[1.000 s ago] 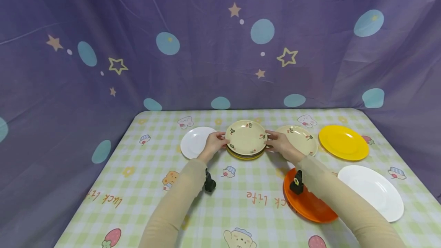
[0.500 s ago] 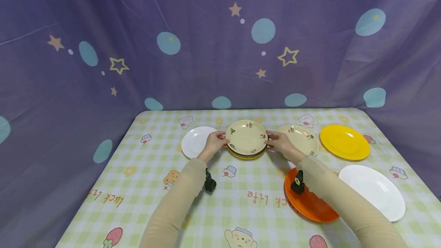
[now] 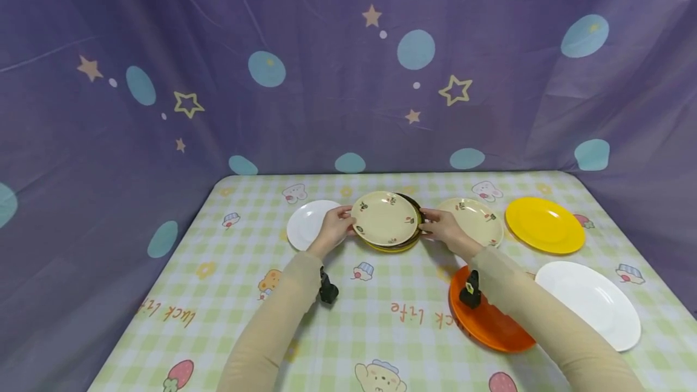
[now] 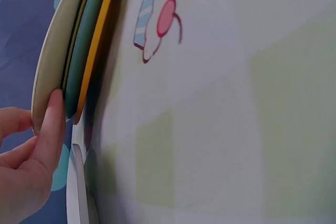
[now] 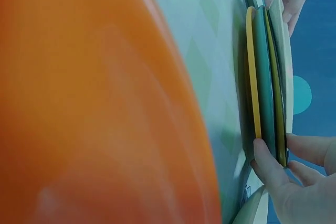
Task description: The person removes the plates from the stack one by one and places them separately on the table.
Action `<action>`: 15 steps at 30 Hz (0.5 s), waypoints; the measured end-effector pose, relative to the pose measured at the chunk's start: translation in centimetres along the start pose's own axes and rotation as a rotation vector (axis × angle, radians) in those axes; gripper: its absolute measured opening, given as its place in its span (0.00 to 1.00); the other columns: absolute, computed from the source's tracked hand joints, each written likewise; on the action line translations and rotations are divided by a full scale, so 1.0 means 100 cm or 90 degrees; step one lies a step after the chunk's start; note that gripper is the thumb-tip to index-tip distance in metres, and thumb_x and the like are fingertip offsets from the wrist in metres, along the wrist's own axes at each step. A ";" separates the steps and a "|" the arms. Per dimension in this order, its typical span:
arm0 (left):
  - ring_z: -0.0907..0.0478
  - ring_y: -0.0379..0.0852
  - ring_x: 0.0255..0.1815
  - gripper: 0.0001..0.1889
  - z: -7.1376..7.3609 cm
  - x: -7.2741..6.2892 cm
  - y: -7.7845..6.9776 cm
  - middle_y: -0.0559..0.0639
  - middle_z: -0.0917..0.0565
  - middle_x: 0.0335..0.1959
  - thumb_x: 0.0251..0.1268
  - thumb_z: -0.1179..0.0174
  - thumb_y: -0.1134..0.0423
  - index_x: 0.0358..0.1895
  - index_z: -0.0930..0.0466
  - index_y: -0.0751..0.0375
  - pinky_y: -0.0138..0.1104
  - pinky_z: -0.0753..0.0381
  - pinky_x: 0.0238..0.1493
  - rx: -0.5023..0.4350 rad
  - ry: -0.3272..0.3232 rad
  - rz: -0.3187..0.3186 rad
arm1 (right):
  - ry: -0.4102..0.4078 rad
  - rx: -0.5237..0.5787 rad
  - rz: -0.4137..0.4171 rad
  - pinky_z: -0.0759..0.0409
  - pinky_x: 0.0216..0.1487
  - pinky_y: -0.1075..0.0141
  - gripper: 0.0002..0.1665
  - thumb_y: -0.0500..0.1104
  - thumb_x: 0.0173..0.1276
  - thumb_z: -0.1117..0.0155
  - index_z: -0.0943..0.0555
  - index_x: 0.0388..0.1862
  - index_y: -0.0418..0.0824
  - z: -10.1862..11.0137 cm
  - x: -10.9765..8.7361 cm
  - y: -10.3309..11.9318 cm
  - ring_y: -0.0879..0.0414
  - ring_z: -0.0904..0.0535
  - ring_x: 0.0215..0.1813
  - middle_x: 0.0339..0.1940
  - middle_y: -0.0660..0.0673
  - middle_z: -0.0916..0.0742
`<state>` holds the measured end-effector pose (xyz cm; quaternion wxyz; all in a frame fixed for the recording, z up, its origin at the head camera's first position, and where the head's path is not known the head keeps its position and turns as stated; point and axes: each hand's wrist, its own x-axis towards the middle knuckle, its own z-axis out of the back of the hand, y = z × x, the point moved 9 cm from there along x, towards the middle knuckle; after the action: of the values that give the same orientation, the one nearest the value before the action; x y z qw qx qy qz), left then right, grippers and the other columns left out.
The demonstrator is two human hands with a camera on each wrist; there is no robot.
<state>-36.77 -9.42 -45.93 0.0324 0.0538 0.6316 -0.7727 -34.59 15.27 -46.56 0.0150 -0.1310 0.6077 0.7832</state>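
Note:
My left hand [image 3: 332,228] pinches the left rim of a cream plate [image 3: 383,219] with small printed motifs, thumb under and fingers over the edge. This plate lies on top of a plate stack, shifted left so that a dark plate [image 3: 416,204] shows at its right. Below come a teal plate [image 4: 86,45] and a yellow-orange plate [image 4: 100,35], seen edge-on in the left wrist view. At the stack's right edge, my right hand [image 3: 440,225] grips the lower plates between thumb and fingers.
A white plate [image 3: 305,225] lies left of the stack. To the right are another cream plate [image 3: 476,222], a yellow plate [image 3: 544,225], a large white plate [image 3: 590,304] and an orange plate [image 3: 490,325] under the right forearm. A purple curtain [image 3: 348,77] hangs behind the checked tablecloth [image 3: 348,331].
The top cream plate has slid left with my left hand, uncovering the dark plate's right side. My right hand stays at the stack's right edge.

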 end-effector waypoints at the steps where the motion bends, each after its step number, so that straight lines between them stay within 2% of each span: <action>1: 0.24 0.39 0.26 0.23 0.001 -0.001 0.001 0.58 0.25 0.40 0.70 0.46 0.80 0.67 0.28 0.80 0.27 0.14 0.30 -0.005 -0.001 0.004 | -0.001 -0.001 -0.001 0.16 0.59 0.55 0.33 0.23 0.76 0.50 0.42 0.78 0.22 0.000 0.000 0.000 0.31 0.27 0.68 0.76 0.19 0.37; 6: 0.25 0.38 0.24 0.23 0.007 -0.003 0.004 0.59 0.23 0.44 0.73 0.49 0.80 0.69 0.29 0.79 0.25 0.17 0.26 -0.033 -0.009 0.016 | -0.005 -0.003 0.001 0.16 0.57 0.56 0.33 0.22 0.75 0.50 0.42 0.77 0.22 -0.002 0.000 0.000 0.29 0.28 0.68 0.75 0.19 0.36; 10: 0.25 0.37 0.23 0.23 0.011 -0.004 0.003 0.59 0.23 0.43 0.73 0.50 0.80 0.69 0.29 0.79 0.24 0.18 0.25 -0.048 -0.015 0.009 | -0.002 -0.004 0.005 0.16 0.58 0.55 0.34 0.22 0.75 0.50 0.43 0.78 0.22 -0.002 -0.001 0.001 0.29 0.29 0.69 0.75 0.19 0.37; 15: 0.25 0.37 0.25 0.23 0.016 -0.006 0.000 0.66 0.21 0.50 0.74 0.48 0.79 0.71 0.31 0.77 0.24 0.17 0.26 -0.045 -0.023 0.013 | -0.006 -0.007 0.004 0.16 0.58 0.56 0.34 0.22 0.74 0.51 0.43 0.78 0.22 -0.001 -0.001 0.001 0.29 0.28 0.68 0.76 0.19 0.37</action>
<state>-36.24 -11.03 -45.49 0.0536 0.0452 0.6573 -0.7504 -34.55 15.17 -46.45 0.0150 -0.1254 0.6038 0.7870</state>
